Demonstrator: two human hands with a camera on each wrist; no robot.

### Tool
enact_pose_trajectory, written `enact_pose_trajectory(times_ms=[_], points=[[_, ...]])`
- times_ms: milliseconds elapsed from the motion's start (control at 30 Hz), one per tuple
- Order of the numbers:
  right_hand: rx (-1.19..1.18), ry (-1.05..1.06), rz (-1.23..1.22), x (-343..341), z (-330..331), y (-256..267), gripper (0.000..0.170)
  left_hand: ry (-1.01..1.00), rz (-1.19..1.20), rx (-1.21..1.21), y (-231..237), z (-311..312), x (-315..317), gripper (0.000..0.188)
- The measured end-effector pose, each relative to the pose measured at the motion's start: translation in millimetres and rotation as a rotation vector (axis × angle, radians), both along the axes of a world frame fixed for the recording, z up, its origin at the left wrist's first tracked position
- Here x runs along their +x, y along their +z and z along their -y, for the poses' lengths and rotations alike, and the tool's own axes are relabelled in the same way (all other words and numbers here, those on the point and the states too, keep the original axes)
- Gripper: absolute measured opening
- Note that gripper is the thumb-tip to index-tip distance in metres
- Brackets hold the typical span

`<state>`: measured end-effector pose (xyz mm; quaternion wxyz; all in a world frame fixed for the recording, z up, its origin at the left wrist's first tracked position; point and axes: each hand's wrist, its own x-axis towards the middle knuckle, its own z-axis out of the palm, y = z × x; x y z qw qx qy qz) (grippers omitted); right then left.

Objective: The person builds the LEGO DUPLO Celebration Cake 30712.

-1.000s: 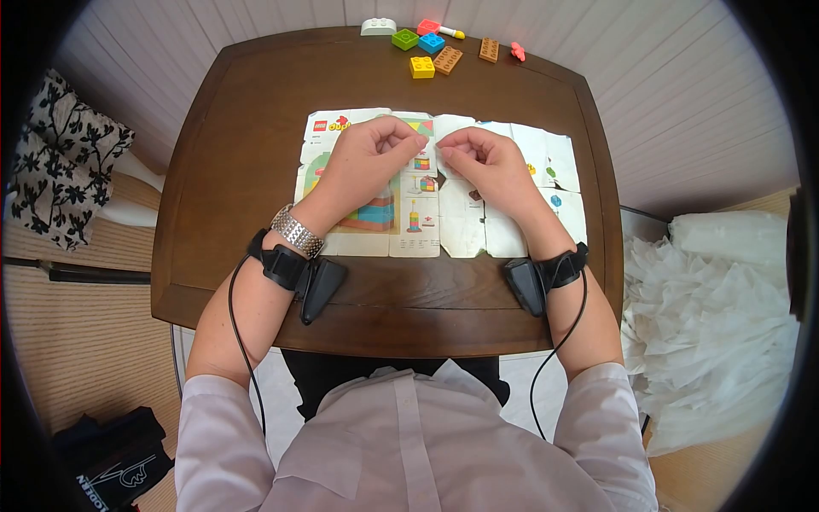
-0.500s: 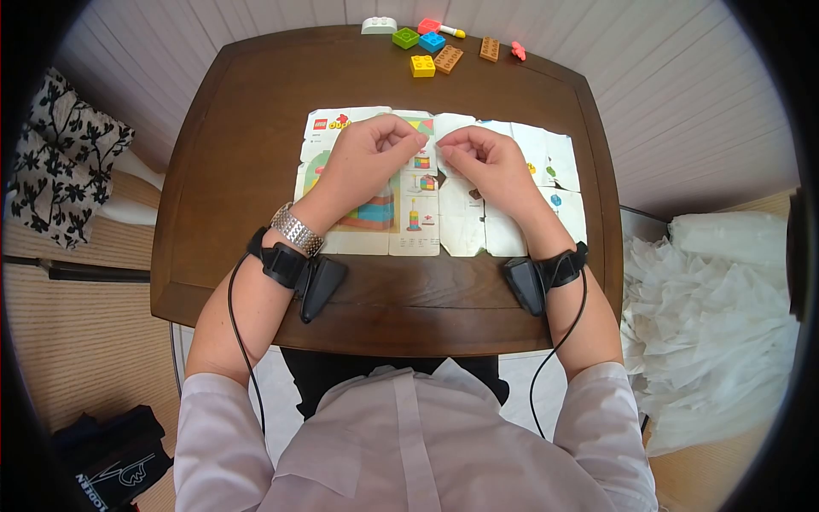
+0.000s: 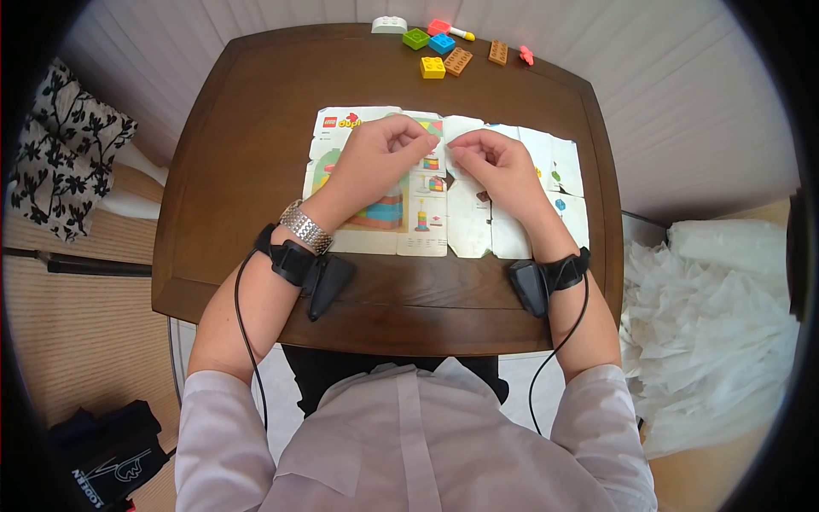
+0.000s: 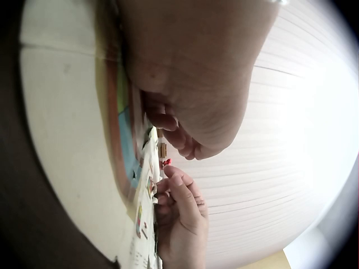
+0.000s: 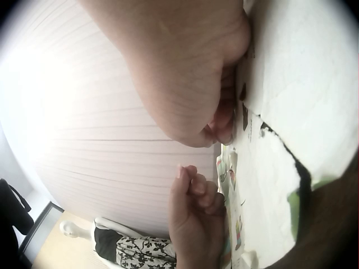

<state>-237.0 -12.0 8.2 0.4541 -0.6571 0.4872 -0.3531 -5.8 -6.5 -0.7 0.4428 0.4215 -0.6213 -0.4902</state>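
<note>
An unfolded, worn instruction sheet point(image 3: 512, 237) with torn edges and creases lies on the table, brick pictures on its left part. My left hand point(image 3: 375, 162) is over its left half, and my right hand point(image 3: 503, 175) over its right half. Both have loosely curled fingers, thumbs near the index fingers, with nothing visible in them. A small gap separates their fingertips. In the left wrist view the right hand point(image 4: 182, 224) appears beyond the left hand point(image 4: 190, 84); the right wrist view shows the left hand point(image 5: 196, 224) past the right hand point(image 5: 179, 73). Whether they touch the paper, I cannot tell.
Along the table's point(image 3: 230, 154) far edge lie a white brick point(image 3: 389, 26), a green brick point(image 3: 415, 38), a blue brick point(image 3: 441, 43), a yellow brick point(image 3: 432, 68), brown plates point(image 3: 458, 61) and a small red piece point(image 3: 525, 55). White fabric point(image 3: 708, 333) is at the right.
The head view has shifted slightly, so the table and bricks appear a little further right. Against the sheet, both hands look nearly unmoved.
</note>
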Motion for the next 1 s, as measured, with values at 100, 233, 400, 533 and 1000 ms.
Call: enact_pose_trajectory(times_ms=[100, 233, 400, 533, 1000], points=[[0.016, 0.005, 0.08, 0.8, -3.3, 1.9, 0.017, 0.005, 0.007, 0.011, 1.2, -1.5, -0.7, 0.021], [-0.058, 0.028, 0.105, -1.6, -4.0, -2.2, 0.018, 0.003, -0.001, 0.004, 0.5, -0.6, 0.4, 0.016], [0.026, -0.018, 0.061, -1.5, -4.2, 1.1, 0.017, 0.05, -0.045, -0.03, -1.4, 0.3, -2.1, 0.023], [0.063, 0.002, 0.041, -1.3, 1.9, 5.4, 0.018, 0.05, -0.036, -0.022, -0.2, 0.1, -2.1, 0.021], [0.014, 0.15, -0.161, 25.9, 34.3, 15.6, 0.021, 0.021, -0.024, -0.04, 7.2, -4.6, -0.2, 0.023]])
